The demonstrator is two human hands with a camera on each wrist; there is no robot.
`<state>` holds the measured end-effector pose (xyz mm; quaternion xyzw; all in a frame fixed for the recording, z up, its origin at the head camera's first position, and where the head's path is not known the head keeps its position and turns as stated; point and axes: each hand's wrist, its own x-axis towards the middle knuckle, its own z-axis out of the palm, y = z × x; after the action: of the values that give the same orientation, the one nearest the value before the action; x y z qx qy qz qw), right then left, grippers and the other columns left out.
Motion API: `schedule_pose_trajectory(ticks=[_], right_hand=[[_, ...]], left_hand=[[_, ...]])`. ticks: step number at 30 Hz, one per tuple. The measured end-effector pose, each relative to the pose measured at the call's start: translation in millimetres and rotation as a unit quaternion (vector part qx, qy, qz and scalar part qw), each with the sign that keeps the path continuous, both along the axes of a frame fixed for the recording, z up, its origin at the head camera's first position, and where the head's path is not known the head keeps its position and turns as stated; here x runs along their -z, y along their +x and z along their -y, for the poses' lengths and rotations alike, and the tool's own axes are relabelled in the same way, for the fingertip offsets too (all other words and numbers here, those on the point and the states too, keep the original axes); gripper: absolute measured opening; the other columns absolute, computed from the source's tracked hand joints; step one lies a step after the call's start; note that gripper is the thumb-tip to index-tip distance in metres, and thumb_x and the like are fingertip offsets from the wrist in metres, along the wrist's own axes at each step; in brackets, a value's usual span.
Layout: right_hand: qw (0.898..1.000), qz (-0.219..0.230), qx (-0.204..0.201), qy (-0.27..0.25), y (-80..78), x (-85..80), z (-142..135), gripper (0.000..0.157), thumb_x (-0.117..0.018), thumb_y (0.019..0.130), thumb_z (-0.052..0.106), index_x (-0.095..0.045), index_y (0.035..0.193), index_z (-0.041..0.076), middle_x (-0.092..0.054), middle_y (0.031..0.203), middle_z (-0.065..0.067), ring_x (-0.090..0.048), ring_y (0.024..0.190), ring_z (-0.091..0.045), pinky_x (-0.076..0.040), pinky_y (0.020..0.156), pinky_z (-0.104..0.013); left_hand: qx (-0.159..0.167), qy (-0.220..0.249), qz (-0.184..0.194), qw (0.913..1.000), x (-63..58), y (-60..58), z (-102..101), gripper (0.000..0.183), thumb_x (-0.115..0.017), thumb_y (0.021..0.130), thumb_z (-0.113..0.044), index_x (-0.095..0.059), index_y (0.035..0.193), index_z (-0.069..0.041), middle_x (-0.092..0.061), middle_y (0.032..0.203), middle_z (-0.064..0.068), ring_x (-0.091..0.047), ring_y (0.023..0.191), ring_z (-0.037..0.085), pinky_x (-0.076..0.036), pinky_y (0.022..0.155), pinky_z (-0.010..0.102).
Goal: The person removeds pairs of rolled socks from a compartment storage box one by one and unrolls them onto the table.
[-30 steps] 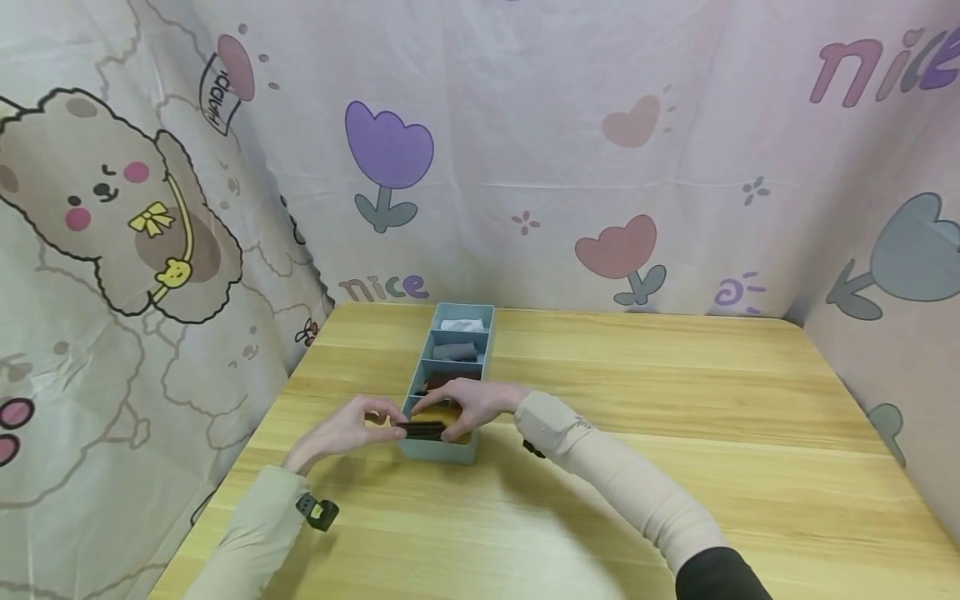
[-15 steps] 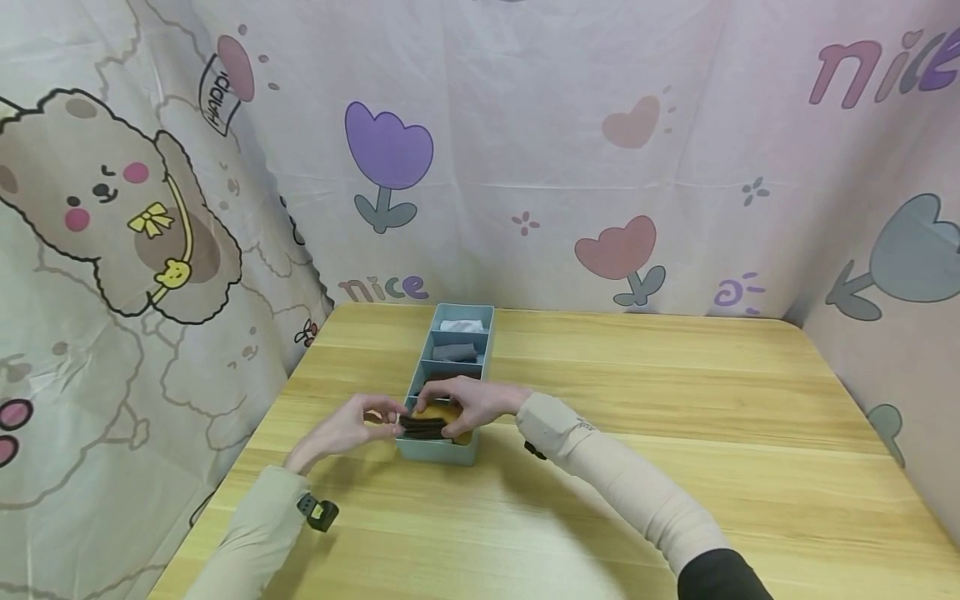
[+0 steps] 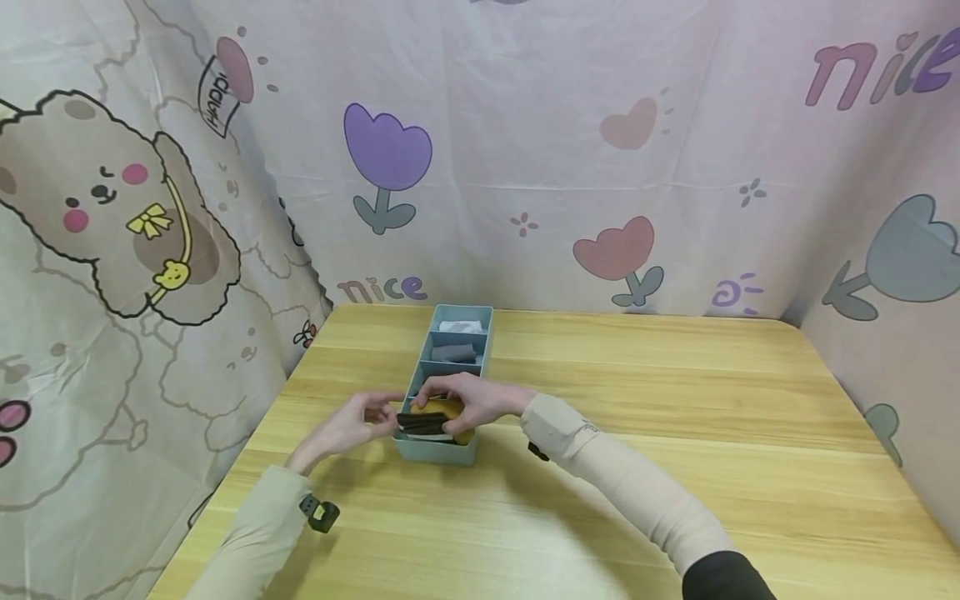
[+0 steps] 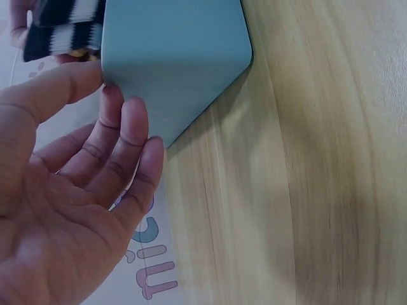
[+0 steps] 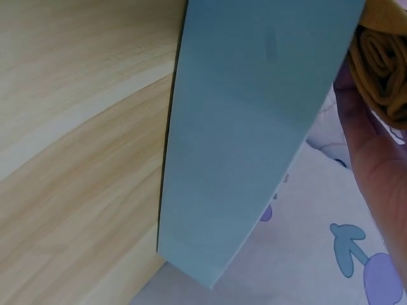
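While the left grip [image 3: 347, 426] is slack, the right grip [image 3: 474, 400] clasps a spiralled mustard cloth roll [image 5: 383, 63].

You've got "nice" [image 3: 382, 289] on the cloth [image 3: 517, 125] behind-left of the box [image 3: 437, 453], a bigger "nice" [image 3: 890, 71] high to its right, a hard-to-read flag [image 3: 216, 102] left.

A long blue box [image 3: 437, 452] stood left of centre, near the wooden table's [image 3: 637, 375] back edge. From its front edge backward came rolled mustard cloth [image 3: 446, 407], rolled grey cloth [image 3: 453, 353], patterned white cloth [image 3: 460, 327].
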<state>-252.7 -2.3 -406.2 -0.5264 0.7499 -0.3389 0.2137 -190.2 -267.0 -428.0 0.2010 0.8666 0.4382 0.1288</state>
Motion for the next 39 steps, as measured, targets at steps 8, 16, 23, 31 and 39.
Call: schedule_pose_trajectory(ticks=[8, 16, 23, 31, 39], right_hand=[[0.999, 0.014, 0.018, -0.041, 0.3, -4.5, -14, 0.051, -0.068, 0.083, 0.005, -0.056, 0.132, 0.009, -0.061, 0.136, -0.007, -0.055, 0.124, -0.016, -0.043, 0.113, -0.031], [0.992, 0.038, 0.084, -0.085, -2.1, -0.6, -48, 0.051, -0.064, 0.08, 0.007, -0.056, 0.131, 0.011, -0.058, 0.144, -0.01, -0.057, 0.125, -0.027, -0.047, 0.107, -0.037], [0.979, 0.052, 0.17, -0.104, -16.0, 25.1, -97, 0.035, -0.06, 0.082, -0.001, -0.054, 0.115, 0.006, -0.057, 0.142, -0.021, -0.056, 0.127, -0.04, -0.051, 0.103, -0.043], [0.974, 0.09, 0.199, -0.062, -30.4, 55.2, -150, 0.022, -0.06, 0.081, -0.005, -0.057, 0.103, 0.001, -0.055, 0.143, -0.028, -0.05, 0.135, -0.047, -0.044, 0.112, -0.053], [0.969, 0.085, 0.232, -0.006, -33.5, 59.8, -173, 0.03, -0.063, 0.087, -0.001, -0.065, 0.117, -0.001, -0.055, 0.145, -0.024, -0.046, 0.138, -0.047, -0.033, 0.115, -0.064]], left_hand=[[-0.025, 0.007, 0.014, 0.9996, 0.9, 0.0, -3, 0.05, -0.063, 0.092, -0.005, -0.05, 0.136, 0.015, -0.069, 0.091, 0.015, -0.068, 0.075, 0.009, -0.057, 0.069, 0.025], [-0.052, 0.03, 0.021, 0.998, 1.2, 3.8, -7, 0.049, -0.061, 0.09, 0.001, -0.05, 0.134, 0.018, -0.065, 0.096, 0.02, -0.072, 0.074, 0.026, -0.063, 0.07, 0.038], [-0.065, 0.026, 0.019, 0.9974, -2.4, 4.3, -4, 0.047, -0.061, 0.091, 0.001, -0.051, 0.134, 0.017, -0.066, 0.098, 0.022, -0.072, 0.074, 0.024, -0.063, 0.069, 0.033], [-0.139, -0.045, -0.086, 0.9856, -11.5, 4.1, -16, 0.039, -0.067, 0.086, 0.004, -0.063, 0.124, 0.011, -0.07, 0.099, 0.022, -0.071, 0.083, 0.029, -0.061, 0.074, 0.037], [-0.106, -0.034, -0.212, 0.9709, -25.4, 0.5, -110, 0.037, -0.074, 0.082, -0.001, -0.07, 0.119, 0.001, -0.069, 0.119, 0.019, -0.062, 0.115, 0.039, -0.049, 0.1, 0.055]])
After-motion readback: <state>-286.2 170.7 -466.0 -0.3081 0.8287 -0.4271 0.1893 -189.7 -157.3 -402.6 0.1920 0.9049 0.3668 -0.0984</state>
